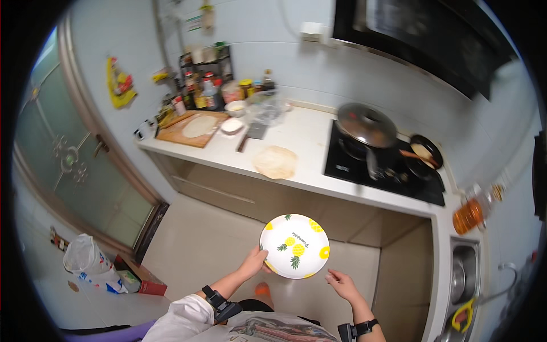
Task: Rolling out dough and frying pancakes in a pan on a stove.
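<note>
My left hand (254, 261) grips the left rim of a round white plate (295, 246) printed with yellow pineapples, held over the floor in front of me. Near the plate's lower right edge is my right hand (342, 284), apart from it, fingers loosely curled and holding nothing. Beyond, on the white counter, a flat round of dough (275, 162) lies at the front edge. Behind it is a cleaver (255, 131) with a dark handle. Another flat dough round (200, 126) lies on a wooden cutting board (201, 143) with a rolling pin (177, 120).
A lidded pan (367, 125) and a small black pan (427, 149) with pale food stand on the black cooktop (335, 158). Small bowls (232, 126), bottles (209, 94) and a plastic bag (267, 107) are at the back left. A sink (461, 273) is at the right.
</note>
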The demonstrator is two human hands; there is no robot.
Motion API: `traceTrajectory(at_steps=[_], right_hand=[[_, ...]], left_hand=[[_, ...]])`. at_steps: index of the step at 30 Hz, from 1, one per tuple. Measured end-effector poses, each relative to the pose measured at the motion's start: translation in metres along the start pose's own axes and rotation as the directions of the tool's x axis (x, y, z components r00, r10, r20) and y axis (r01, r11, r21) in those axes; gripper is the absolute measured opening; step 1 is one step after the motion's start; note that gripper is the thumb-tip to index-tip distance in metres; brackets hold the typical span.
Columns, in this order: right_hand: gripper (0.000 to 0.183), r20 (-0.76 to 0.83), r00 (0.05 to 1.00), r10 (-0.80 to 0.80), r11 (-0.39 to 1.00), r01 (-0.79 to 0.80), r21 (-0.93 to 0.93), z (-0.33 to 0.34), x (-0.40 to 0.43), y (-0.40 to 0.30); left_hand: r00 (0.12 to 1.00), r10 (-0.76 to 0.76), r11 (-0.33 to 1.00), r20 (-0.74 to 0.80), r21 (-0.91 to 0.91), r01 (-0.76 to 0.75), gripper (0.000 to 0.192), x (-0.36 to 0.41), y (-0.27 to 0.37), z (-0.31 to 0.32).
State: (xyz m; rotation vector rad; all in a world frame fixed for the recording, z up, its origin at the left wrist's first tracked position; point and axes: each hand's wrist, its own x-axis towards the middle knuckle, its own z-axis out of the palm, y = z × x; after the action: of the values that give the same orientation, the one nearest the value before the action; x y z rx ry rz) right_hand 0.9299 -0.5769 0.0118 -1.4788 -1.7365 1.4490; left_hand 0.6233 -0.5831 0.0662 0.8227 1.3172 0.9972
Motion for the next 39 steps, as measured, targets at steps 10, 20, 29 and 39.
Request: traceTrajectory(at_steps=[10,20,29,39], right_hand=[[0.044,0.404,0.911,-0.088,0.984,0.143,-0.106,0.120,0.200,-0.149],[0.041,0.393,0.905,-0.165,0.969,0.222,-0.104,0.194,0.379,-0.196],[0.027,0.272,0.960,-0.071,0.994,0.091,-0.063,0.232,0.460,-0.230],[0.029,-0.390,0.919,0.064,0.944,-0.183,-0.275,0.252,0.509,-0.271]], left_hand=[[0.907,0.038,0.965,-0.419,-0.221,-0.143,0.032,0.076,0.038,-0.224],[0.920,-0.111,0.967,-0.376,-0.254,0.013,0.031,0.225,0.059,-0.344],[0.954,-0.283,0.933,-0.102,-0.261,0.249,0.034,0.292,0.057,-0.402],[0.931,-0.308,0.939,0.193,-0.093,0.330,0.036,0.332,0.088,-0.456]])
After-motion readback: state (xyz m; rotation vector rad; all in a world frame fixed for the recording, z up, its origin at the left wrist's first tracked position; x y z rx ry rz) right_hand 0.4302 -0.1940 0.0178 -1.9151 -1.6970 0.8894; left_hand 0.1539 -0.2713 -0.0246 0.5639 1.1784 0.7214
